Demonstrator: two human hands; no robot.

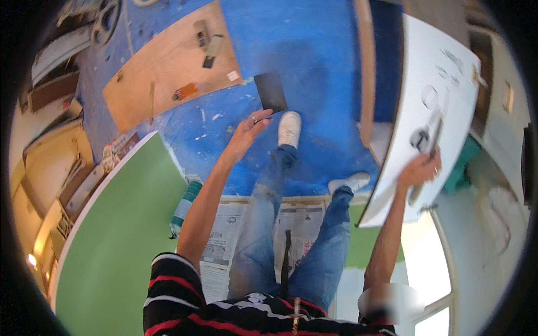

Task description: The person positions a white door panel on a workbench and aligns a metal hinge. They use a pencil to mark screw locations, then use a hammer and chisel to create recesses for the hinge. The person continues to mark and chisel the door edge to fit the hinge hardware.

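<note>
Your left hand (251, 130) pinches a dark, flat rectangular sheet (271, 92) by its lower edge, over the blue-covered floor (325, 78); its surface is too blurred to read. Your right hand (419, 169) is closed around a slim grey-brown stick (437, 133) at the large white panel (417, 106), your fingers hiding its middle and its kind unclear. Black marks on the panel look smeared, and a pale blur covers part of your right forearm (386, 246).
</note>
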